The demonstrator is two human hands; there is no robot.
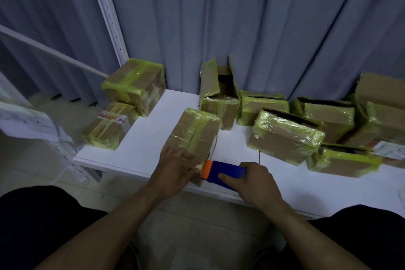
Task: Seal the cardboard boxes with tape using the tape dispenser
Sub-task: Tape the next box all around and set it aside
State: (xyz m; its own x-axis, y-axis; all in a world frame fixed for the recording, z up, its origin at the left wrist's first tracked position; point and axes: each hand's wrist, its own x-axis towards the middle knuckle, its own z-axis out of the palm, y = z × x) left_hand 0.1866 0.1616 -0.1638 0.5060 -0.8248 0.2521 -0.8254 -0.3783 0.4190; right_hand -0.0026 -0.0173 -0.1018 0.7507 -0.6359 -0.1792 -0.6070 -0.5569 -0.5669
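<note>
We're looking down from the head camera onto a white bench point(142, 149). Right at its near edge lies the brown cardboard box banded with yellow-green tape point(195, 136), its long side running away from us. The left hand point(177, 166) sits on the box's near end, fingers point(188, 156) curled over the top edge and holding it. Just beside it, the right hand point(256, 182) grips the blue tape dispenser with the orange front point(223, 173), thumb along its side and fingers wrapped round the body. That orange front touches the box's near end. Behind, an open-flapped cardboard box point(219, 96) stands against the grey curtain point(252, 28). To the right, more taped boxes point(285, 136) crowd together. At the left end, two taped boxes point(133, 85) sit stacked.
</note>
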